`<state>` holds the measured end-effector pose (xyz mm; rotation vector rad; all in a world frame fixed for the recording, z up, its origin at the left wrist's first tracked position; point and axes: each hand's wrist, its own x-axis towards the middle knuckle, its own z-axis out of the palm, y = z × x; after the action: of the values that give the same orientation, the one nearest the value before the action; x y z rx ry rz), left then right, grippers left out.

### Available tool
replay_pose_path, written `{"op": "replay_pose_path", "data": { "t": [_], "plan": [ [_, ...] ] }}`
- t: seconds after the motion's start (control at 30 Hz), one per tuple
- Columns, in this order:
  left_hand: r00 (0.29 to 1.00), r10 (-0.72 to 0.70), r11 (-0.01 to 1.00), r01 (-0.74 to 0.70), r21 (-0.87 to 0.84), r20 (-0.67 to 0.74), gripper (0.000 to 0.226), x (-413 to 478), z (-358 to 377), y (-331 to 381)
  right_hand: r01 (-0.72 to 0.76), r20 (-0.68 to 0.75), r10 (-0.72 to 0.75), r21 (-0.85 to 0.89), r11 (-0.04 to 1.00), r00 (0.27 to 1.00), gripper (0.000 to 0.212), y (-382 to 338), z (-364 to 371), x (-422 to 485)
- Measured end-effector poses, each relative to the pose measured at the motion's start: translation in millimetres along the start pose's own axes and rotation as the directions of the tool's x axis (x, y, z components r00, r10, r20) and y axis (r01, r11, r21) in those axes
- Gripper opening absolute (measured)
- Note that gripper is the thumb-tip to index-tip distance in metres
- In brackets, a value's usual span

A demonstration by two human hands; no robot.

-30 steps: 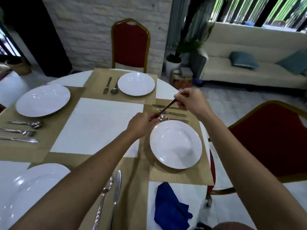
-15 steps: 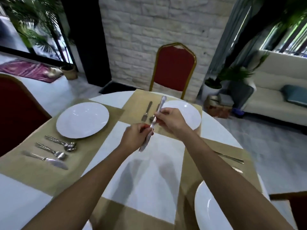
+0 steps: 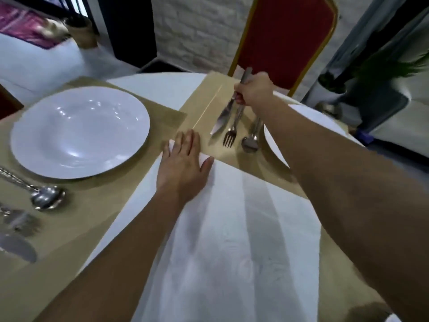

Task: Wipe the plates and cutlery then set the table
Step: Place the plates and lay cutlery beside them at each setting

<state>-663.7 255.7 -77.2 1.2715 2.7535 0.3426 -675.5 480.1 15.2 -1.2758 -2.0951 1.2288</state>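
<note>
Silver steel knife [image 3: 220,122] gripped by right hand [image 3: 254,91] beside one steel fork [image 3: 229,135], one steel spoon [image 3: 250,142]; left hand [image 3: 183,163] flat at tan placemat [image 3: 204,105] edge.

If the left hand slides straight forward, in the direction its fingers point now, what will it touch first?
Probably the knife blade. The left hand lies flat, pointing up the tan placemat, and its thumb side seems lined up with the blade tip. The fingers themselves have bare mat ahead.
</note>
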Motion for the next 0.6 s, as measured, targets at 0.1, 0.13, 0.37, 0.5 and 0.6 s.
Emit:
{"op": "replay_pose_path", "data": {
  "t": [0.1,0.13,0.37,0.5,0.6],
  "plan": [
    [0.999,-0.021,0.999,0.022,0.033,-0.026,0.071,2.2,4.3,-2.3,0.015,0.007,-0.015,-0.031,0.999,1.0,0.023,6.3,23.9,16.8],
    [0.999,-0.022,0.999,0.023,0.039,-0.032,0.071,1.8,4.3,-1.4,0.004,0.007,-0.003,-0.069,0.998,1.0,0.027,8.1,28.6,18.4],
    [0.998,-0.019,1.0,0.02,0.019,-0.065,0.07,-0.3,3.4,0.4,-0.09,0.038,0.095,-0.133,0.987,0.995,0.025,18.6,45.6,24.4],
    [0.998,-0.017,0.999,0.019,0.03,-0.066,0.071,0.7,4.1,0.4,0.028,-0.041,-0.041,-0.276,0.961,0.998,0.016,23.3,47.9,20.5],
    [0.998,-0.016,0.999,0.019,0.04,-0.068,0.071,1.6,5.5,0.5,0.078,-0.09,-0.119,-0.364,0.928,0.989,0.023,25.7,48.4,20.1]
  ]
}}
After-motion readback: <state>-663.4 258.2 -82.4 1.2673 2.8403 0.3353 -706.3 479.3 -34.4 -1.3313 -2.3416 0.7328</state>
